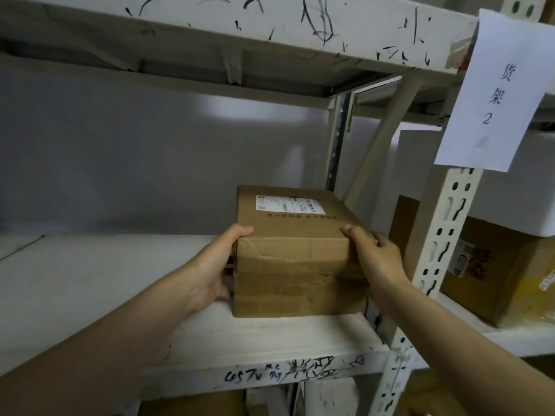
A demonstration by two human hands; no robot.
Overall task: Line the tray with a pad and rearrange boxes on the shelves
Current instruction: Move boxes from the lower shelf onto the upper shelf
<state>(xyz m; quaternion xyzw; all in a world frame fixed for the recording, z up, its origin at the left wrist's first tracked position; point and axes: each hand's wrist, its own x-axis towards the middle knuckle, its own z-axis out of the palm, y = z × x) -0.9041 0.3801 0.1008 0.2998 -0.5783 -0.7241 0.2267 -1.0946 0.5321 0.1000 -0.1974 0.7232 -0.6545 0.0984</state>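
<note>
A brown cardboard box with a white shipping label on top rests on the white shelf board, near its right end. My left hand grips the box's left side, thumb on the top edge. My right hand holds the right side, thumb also on the top edge. The box's front face is creased and taped. No tray or pad is in view.
A perforated white upright stands right of the box, with a paper sign hanging on it. The neighbouring shelf bay holds more cardboard boxes. Another shelf board runs overhead. Boxes show below the shelf.
</note>
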